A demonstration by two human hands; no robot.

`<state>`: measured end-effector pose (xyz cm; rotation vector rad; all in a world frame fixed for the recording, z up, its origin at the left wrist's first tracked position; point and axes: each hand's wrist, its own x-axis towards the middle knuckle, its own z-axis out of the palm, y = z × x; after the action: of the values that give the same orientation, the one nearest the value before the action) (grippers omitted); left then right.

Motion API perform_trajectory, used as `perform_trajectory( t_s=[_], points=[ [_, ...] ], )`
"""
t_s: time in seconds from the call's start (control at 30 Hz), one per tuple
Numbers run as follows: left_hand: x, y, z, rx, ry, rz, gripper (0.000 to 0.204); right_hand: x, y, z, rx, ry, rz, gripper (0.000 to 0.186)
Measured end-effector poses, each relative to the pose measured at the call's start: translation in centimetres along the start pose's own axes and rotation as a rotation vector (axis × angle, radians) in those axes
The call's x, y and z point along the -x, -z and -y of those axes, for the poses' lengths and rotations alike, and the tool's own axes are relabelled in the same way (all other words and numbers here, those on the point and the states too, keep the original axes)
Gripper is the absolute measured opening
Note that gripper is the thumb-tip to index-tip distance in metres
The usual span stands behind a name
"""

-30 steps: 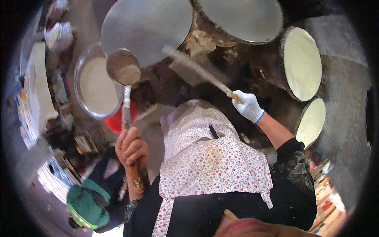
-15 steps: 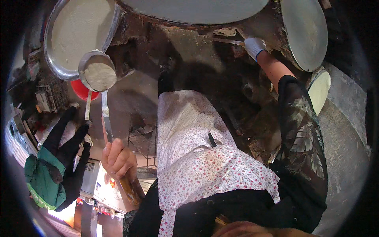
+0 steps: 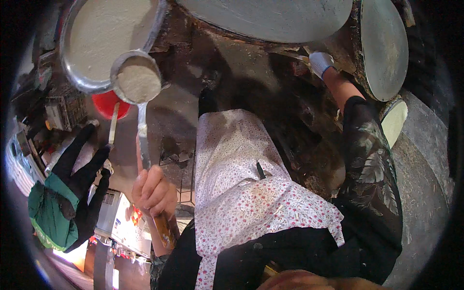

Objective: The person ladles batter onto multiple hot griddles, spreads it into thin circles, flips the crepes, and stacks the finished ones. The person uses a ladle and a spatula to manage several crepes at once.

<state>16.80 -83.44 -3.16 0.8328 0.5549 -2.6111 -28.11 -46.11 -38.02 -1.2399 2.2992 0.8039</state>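
My bare left hand (image 3: 153, 191) grips the long handle of a metal ladle (image 3: 142, 140), whose round cup holds pale batter (image 3: 137, 82) and is just in front of a large metal basin (image 3: 67, 58) of batter at the upper left. A red bowl (image 3: 101, 106) shows behind the ladle. My white-gloved right hand (image 3: 320, 64) holds a long flat stick (image 3: 292, 55) low at the front rim of a big round griddle (image 3: 270, 19), left of a second griddle (image 3: 384, 46). Much of the stick is in shadow.
A pale-coated round plate (image 3: 392, 121) stands at the right beside a grey surface (image 3: 420, 188). Another person in black and green (image 3: 53, 212) is at the lower left, near a rack (image 3: 63, 111). My floral apron (image 3: 241, 159) fills the lower middle.
Since a second ago my right hand has gone up and forward to the big griddle's edge with the stick. The view has shifted; the ladle stays in my left hand near the basin.
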Motion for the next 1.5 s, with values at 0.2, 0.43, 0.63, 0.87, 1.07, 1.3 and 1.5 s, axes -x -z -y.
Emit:
perform_trajectory(
  t_s=[0.2, 0.43, 0.63, 0.87, 1.07, 1.3, 1.5],
  points=[
    [5.4, -5.5, -1.6, 0.045, 0.063, 0.061, 0.048, 16.5, 13.9, 9.2, -0.683, 0.188, -0.033, 0.023],
    [2.8, -9.1, -13.6, -0.475, -0.17, -0.043, 0.05, 22.2, 34.2, 21.4, -1.351, 0.122, 0.0, 0.059],
    [-20.8, -11.2, -26.4, -1.649, -0.757, -0.389, 0.053, 12.2, 47.7, 26.4, -1.522, 0.115, -0.228, 0.057],
    [-20.1, -4.0, -30.5, -2.3, -0.842, -0.152, 0.052, 2.3, 52.5, 30.2, -1.377, -0.009, -0.114, 0.046],
    [-21.9, -6.2, -28.6, -0.878, -0.295, -0.302, 0.036, -1.1, 51.5, 36.0, -1.274, 0.034, -0.121, 0.044],
    [-15.4, -12.2, -22.0, 0.273, 0.259, 0.174, 0.03, 8.6, 52.7, 36.2, -1.394, 0.04, -0.29, 0.05],
    [-0.9, -27.0, -15.1, 0.219, 0.137, 0.486, 0.025, 18.6, 63.9, 32.6, -1.497, 0.172, -0.483, 0.05]
  ],
)
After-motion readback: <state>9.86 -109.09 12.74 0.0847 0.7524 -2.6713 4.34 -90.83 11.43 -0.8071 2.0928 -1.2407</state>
